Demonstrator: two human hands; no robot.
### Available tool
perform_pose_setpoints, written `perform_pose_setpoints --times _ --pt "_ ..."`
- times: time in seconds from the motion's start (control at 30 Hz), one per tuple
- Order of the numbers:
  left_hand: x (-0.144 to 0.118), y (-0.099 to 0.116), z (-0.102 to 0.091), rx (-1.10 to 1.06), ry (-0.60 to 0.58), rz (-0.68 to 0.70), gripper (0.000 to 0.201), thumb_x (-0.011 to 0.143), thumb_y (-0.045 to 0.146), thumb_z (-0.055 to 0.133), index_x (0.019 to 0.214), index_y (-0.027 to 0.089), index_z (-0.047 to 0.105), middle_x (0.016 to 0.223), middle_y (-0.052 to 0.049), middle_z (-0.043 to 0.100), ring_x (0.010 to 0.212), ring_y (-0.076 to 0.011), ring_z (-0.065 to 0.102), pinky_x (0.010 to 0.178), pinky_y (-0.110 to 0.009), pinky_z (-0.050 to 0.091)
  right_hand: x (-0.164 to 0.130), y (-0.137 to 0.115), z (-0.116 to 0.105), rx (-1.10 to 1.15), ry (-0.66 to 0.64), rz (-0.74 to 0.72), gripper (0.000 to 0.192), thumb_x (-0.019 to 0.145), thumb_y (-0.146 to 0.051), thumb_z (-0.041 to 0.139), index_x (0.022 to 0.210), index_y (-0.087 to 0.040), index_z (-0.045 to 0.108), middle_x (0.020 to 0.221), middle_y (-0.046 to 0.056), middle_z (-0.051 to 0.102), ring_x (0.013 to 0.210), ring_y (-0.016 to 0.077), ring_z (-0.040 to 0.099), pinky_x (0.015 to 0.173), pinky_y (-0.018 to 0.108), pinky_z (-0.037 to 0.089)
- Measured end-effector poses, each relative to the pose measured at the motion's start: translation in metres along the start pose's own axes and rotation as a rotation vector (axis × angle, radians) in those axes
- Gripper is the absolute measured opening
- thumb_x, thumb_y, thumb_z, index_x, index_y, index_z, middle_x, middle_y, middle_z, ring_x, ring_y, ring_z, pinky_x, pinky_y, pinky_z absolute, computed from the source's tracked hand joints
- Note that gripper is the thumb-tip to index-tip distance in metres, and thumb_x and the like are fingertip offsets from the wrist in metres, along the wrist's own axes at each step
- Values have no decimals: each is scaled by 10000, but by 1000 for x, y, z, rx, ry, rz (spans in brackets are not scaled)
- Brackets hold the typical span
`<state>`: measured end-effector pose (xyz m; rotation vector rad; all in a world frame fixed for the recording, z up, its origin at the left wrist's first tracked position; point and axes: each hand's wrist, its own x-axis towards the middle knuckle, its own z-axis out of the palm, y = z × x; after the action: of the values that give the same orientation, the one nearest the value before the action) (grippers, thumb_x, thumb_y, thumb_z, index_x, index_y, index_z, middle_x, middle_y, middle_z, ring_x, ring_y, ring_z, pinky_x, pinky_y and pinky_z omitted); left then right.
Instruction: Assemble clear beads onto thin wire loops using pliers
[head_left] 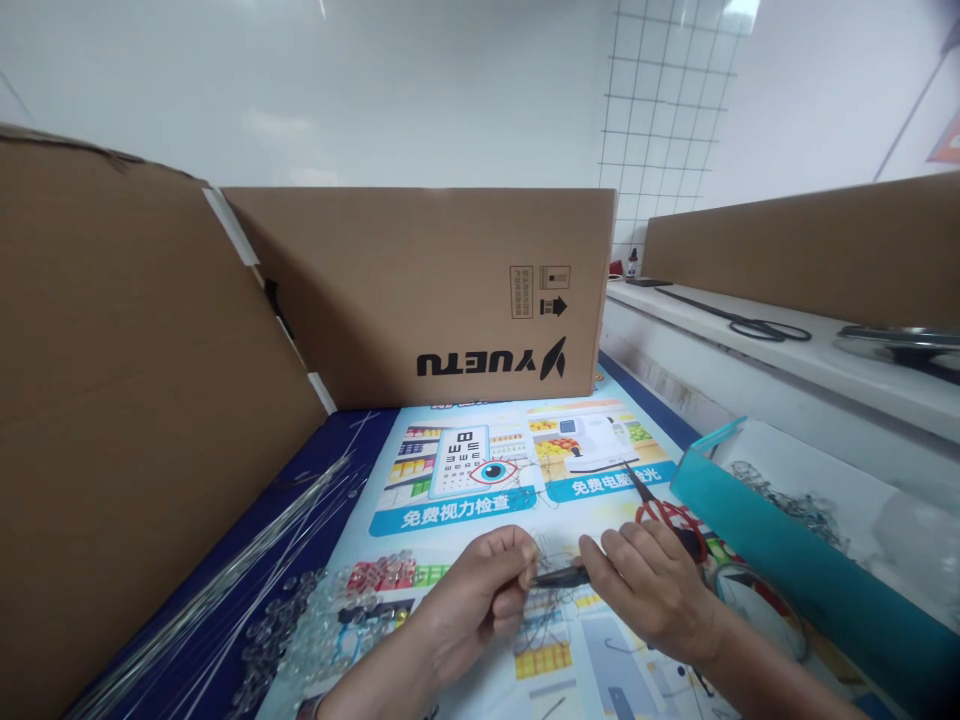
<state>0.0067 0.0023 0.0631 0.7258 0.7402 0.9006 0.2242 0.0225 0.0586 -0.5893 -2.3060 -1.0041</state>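
Note:
My left hand [484,590] is closed in a pinch, thumb against fingers, and whatever it holds is too small to make out. The dark, slim jaws of a pair of pliers [561,577] point left and reach the fingertips of that hand. My right hand [652,590] is wrapped round the pliers' handles, which it mostly hides. Thin bent wires [546,625] lie in a loose tangle on the printed sheet below the jaws. Just beyond my right hand are red-handled scissors [696,535], blades pointing away.
Clear beads [330,620] and long straight wires [289,535] lie at left. A teal box [787,560] with wire pieces inside stands at right. Cardboard panels [420,270] close off the back and left. Another pair of scissors [765,328] rests on the white ledge [720,345].

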Motion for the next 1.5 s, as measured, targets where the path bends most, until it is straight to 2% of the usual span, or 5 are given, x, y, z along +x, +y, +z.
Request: perform_pose_setpoints --times 0.2,0.77,0.97,1.27,1.5 --pt "1 -2 -1 11 -3 -33 222 793 278 612 677 156 466 531 75 383 376 -8 209 392 -175 130 1 -1 -3 -9 -8 -24 214 842 -125 520 1026 -131 629 845 70 633 796 222 565 774 416 384" --pt "2 -3 -2 -35 9 -106 218 734 263 640 679 163 455 524 66 453 330 7 239 357 -161 85 2 -4 -6 2 -11 -33 220 870 -128 487 1042 -126 624 840 66 634 788 209 575 789 412 391" --pt "3 -2 0 50 81 -72 237 726 319 632 671 158 466 579 49 481 345 -7 331 345 -155 120 2 -5 -5 24 -24 -31 241 874 -102 455 1050 -121 619 857 75 631 789 211 581 780 416 389" --pt "3 -4 -1 251 161 -5 235 748 342 620 694 170 470 543 70 441 342 -13 275 338 -154 120 5 -6 -6 40 -22 -27 274 883 -84 401 1032 -118 628 845 77 635 799 211 564 783 409 375" --pt "6 -5 -7 120 110 -27 229 747 322 638 691 163 483 530 71 438 361 -8 243 350 -148 128 1 -4 -3 3 -17 -2 262 883 -118 435 1059 -139 628 863 71 641 834 211 562 810 403 377"
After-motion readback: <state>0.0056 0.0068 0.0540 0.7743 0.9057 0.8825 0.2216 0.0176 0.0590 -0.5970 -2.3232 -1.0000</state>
